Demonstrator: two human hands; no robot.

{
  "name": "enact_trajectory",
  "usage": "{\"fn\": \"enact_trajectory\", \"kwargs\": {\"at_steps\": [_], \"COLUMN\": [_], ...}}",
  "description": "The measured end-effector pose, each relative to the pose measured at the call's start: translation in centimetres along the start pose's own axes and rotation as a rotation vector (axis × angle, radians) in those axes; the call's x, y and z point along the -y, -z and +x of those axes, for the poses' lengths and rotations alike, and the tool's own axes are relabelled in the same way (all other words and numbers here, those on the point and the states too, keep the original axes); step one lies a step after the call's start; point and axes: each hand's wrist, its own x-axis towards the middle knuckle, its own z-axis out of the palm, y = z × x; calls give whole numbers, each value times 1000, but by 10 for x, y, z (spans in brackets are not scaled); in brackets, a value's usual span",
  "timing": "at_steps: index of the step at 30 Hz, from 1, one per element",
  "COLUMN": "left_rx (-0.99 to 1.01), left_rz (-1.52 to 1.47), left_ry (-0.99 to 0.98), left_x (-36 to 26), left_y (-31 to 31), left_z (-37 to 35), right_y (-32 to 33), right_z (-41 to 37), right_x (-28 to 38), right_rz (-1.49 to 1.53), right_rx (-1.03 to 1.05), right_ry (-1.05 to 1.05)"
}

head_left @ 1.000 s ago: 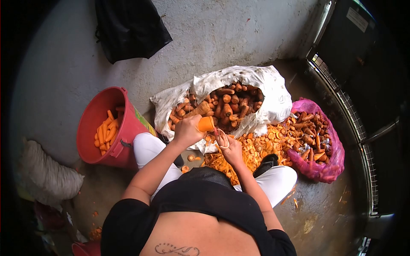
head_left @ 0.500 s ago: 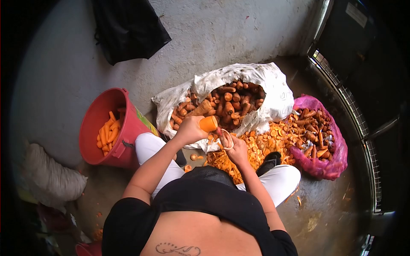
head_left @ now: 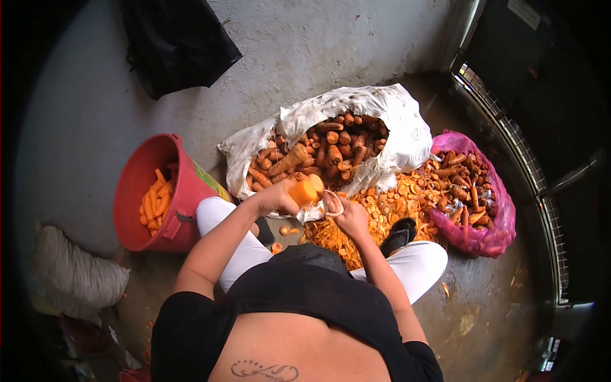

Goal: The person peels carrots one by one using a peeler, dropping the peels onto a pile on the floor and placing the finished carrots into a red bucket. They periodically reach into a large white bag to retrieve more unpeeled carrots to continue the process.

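Observation:
My left hand (head_left: 278,198) is closed around a thick, peeled orange carrot (head_left: 307,190), its blunt end pointing right. In my right hand (head_left: 351,218) is a peeler (head_left: 333,204) with a pale, looped handle, held close to the carrot's end. Below both hands lies a heap of orange peelings and cut carrot ends (head_left: 337,240). Just beyond the hands, a torn white sack (head_left: 405,127) lies open, full of unpeeled carrots (head_left: 334,155).
A red bucket (head_left: 127,210) on the left holds peeled carrots (head_left: 154,202). On the right stands a pink bag (head_left: 503,235) of carrots and scraps. A grey-white sack (head_left: 83,274) sits at lower left. A black bag (head_left: 181,48) hangs against the wall.
My left hand has shifted slightly left and down with the carrot, whose cut end now faces more upward. My right hand has moved slightly left. The view has shifted a little.

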Motion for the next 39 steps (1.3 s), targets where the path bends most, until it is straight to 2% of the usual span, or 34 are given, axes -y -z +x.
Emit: {"fn": "enact_trajectory", "kwargs": {"at_steps": [2,4,6,7,8,10,11,13,15,16,18,20,21,24,25,29,32,36,39], "left_rx": [193,86,51,29,8,22,5,37,30,31,-22,-118,-283,-485,-467,-737,-850,-907,-929], "left_rz": [-65,-156,-95,-80,-65,-96,-136,-241,-422,-513,-470,-448,-400,-136,-188,268,581,750,973], "left_ry": [-1,-46,-90,-136,-180,-203,-227,-285,-281,-277,-302,-328,-334,-413,-357,-368,-311,-298,-339], "left_x": [-8,0,-3,-7,-9,-8,-7,-1,-2,-3,8,12,9,25,27,26,27,38,40], "left_y": [-8,-7,-2,-7,-9,-6,-7,-3,-4,-5,-1,-4,-11,-8,-7,-13,-13,-11,-14], "left_z": [-5,5,5,1,-3,-9,-12,-15,-16,-17,-11,-8,-10,-2,-3,-8,-9,-8,-8], "right_y": [1,-1,10,17,24,27,28,37,49,45,37,24,21,15,16,24,25,12,8], "right_z": [5,12,9,11,7,4,2,8,5,13,22,31,33,32,30,18,7,-2,0], "right_x": [-12,-25,-36,-45,-54,-70,-77,-59,-25,-28,-33,-50,-49,-37,-19,11,16,6,3], "right_rz": [-103,-119,-118,-204,-292,-412,-520,-208,635,801,1241,1169,1134,1143,1092,781,763,741,794], "right_rx": [76,33,29,134,212,309,319,341,261,204,71,-12,-52,-85,-155,-50,-15,-113,-24], "right_ry": [-105,-123,-269,-415,-442,-459,-339,-477,-429,-459,-584,-606,-614,-617,-586,-209,-214,-277,-275]}}
